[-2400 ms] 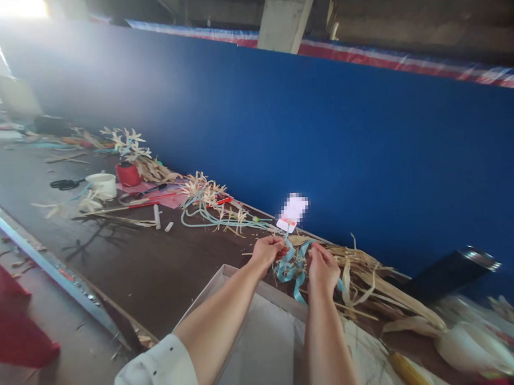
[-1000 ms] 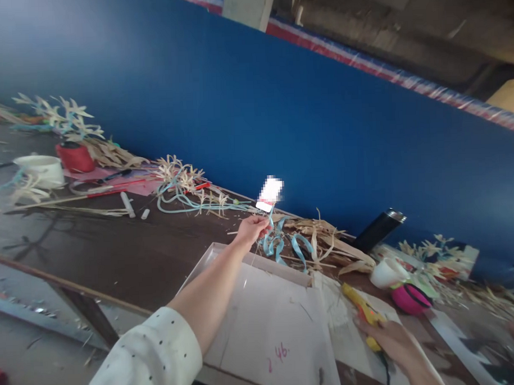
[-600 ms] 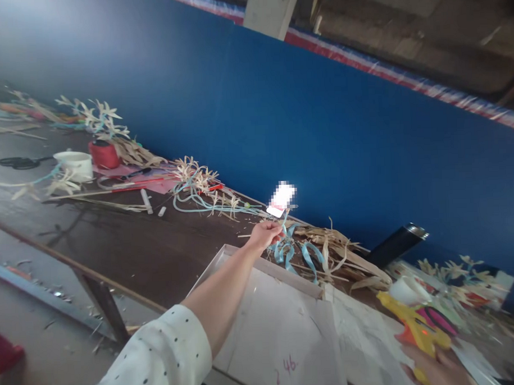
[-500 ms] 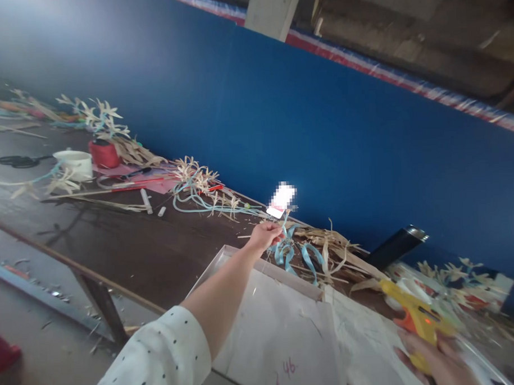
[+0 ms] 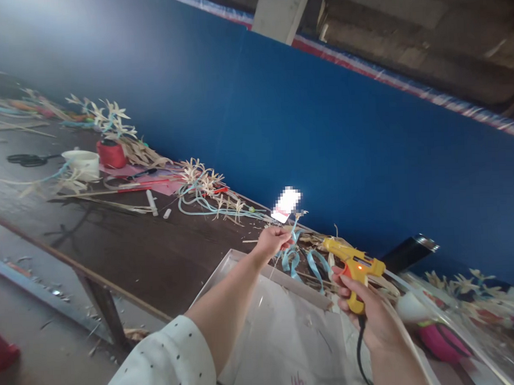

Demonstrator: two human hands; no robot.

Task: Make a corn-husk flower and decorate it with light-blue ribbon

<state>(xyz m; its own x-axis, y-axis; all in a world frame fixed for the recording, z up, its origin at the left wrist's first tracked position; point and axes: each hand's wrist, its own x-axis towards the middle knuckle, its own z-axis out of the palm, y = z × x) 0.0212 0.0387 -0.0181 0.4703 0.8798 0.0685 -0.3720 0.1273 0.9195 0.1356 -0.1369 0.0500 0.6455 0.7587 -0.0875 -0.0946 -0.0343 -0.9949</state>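
My right hand (image 5: pixel 362 298) is wrapped round the grip of a yellow hot glue gun (image 5: pixel 354 262), its orange light lit and a black cord hanging below. The gun's nozzle points left toward my left hand (image 5: pixel 275 240). Between the closed fingers of that hand is a thin light-blue stem (image 5: pixel 294 225) with a small pale tip. Blue ribbon loops (image 5: pixel 313 263) lie just beyond and to the right of my left hand, among dry husk strips (image 5: pixel 332 243). A bright phone screen (image 5: pixel 286 204), partly blurred out, stands behind the stem.
A shallow white tray (image 5: pixel 282 332) lies under my forearms. Pale husk flowers on blue stems (image 5: pixel 207 202), a white cup (image 5: pixel 85 165), red thread (image 5: pixel 111 154) and black scissors (image 5: pixel 30 160) sit to the left. A black flask (image 5: pixel 411 253) lies right, before the blue wall.
My right hand has brought the glue gun left and up, close to my left hand. The left hand still holds the stem in nearly the same place; the view has shifted slightly.
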